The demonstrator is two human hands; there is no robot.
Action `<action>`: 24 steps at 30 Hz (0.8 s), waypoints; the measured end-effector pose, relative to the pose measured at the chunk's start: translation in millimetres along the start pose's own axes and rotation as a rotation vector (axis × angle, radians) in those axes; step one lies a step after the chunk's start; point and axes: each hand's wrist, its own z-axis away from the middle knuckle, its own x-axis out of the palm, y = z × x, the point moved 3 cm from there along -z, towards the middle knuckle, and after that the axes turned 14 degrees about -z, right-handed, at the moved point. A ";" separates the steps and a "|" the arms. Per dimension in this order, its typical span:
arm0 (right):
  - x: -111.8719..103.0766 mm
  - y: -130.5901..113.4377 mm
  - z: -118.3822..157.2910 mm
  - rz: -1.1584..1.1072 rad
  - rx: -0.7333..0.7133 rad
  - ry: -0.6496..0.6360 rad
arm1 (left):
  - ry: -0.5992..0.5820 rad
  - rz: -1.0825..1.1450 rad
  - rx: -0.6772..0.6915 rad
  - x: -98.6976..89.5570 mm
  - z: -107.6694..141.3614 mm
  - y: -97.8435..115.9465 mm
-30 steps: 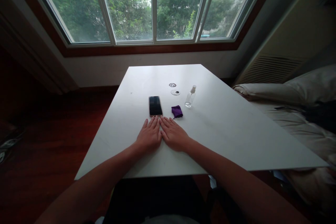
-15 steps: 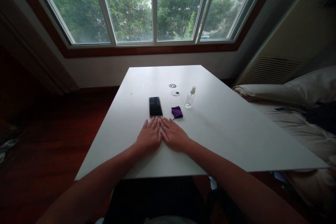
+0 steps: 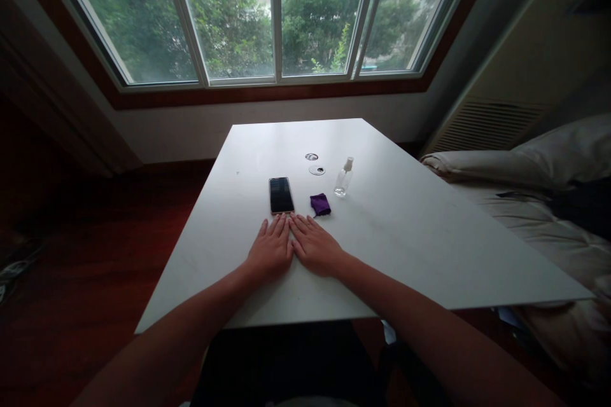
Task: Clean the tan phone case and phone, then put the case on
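Palm down on the white table (image 3: 405,254), my left hand (image 3: 271,248) lies flat with its fingers stretched out. My right hand (image 3: 316,245) rests flat beside it, and the two touch at the thumbs. Neither holds anything. Just beyond the fingertips lies a smartphone (image 3: 281,194), its dark screen up. A small folded purple cloth or pouch (image 3: 320,204) sits to the right of the phone. Behind it, to the right, a clear spray bottle (image 3: 343,179) with a white top stands upright.
Two small round, flat items, one pale with a dark spot (image 3: 317,170) and one patterned (image 3: 311,156), are farther back on the table. A wide window (image 3: 277,19) fills the wall ahead. On the right is a cushioned light seat (image 3: 501,203); reddish wooden floor (image 3: 119,254) shows at left.
The view has shifted very slightly. Both hands stay flat in the same place, and the things on the table have not moved.
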 end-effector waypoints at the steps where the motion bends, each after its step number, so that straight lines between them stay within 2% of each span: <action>1: 0.0 0.1 0.0 -0.001 0.001 0.000 | 0.001 -0.002 -0.002 0.6 -0.1 -0.1; 24: 3.5 4.1 -1.3 -0.001 -0.001 0.005 | 0.013 0.004 -0.007 4.8 -0.3 -1.8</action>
